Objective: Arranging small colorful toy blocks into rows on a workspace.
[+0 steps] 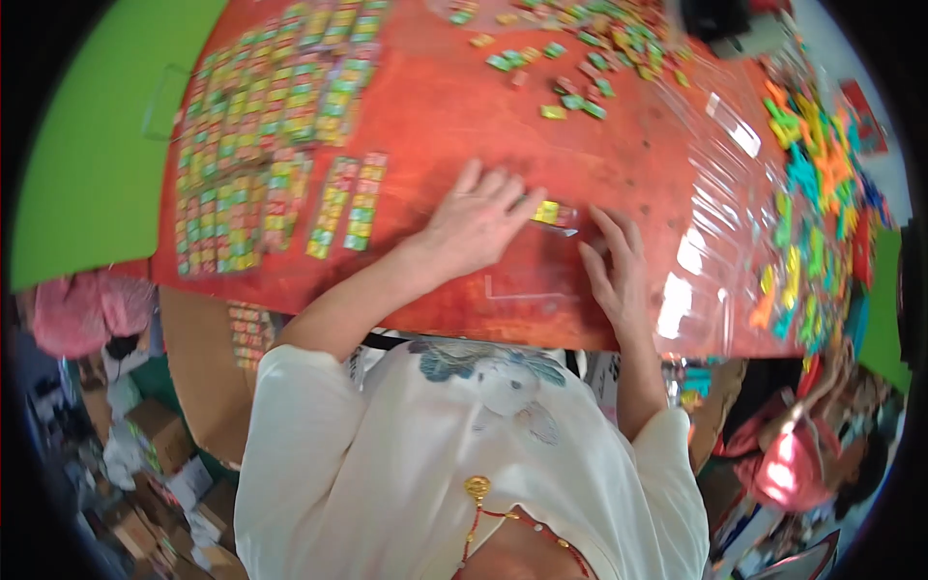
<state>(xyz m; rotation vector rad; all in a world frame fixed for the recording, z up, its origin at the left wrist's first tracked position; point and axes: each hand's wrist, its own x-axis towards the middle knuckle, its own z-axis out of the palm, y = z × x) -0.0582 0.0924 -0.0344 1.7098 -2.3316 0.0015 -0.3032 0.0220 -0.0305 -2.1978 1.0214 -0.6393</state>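
A short row of small pieces [550,213], yellow at left and reddish at right, lies crosswise on the red tabletop [425,106], details blurred.

No readable text, numbers or signs; print is too small or blurred. Label-like colour patches, all illegible: red, yellow and green blocks on the rows of small-packet strips [261,106], upper left of the frame; yellow and red-brown patches on the short strip [551,213], just right of centre; similar colours on the loose small pieces [619,39], top, right of centre. Red-and-white panel [863,116], upper right edge: markings too blurred to make out. Pale panel with dark marks [603,375], below the surface [425,116] edge, right of centre: marks illegible. Brown cartons [159,435], lower left: any lettering too small to tell.
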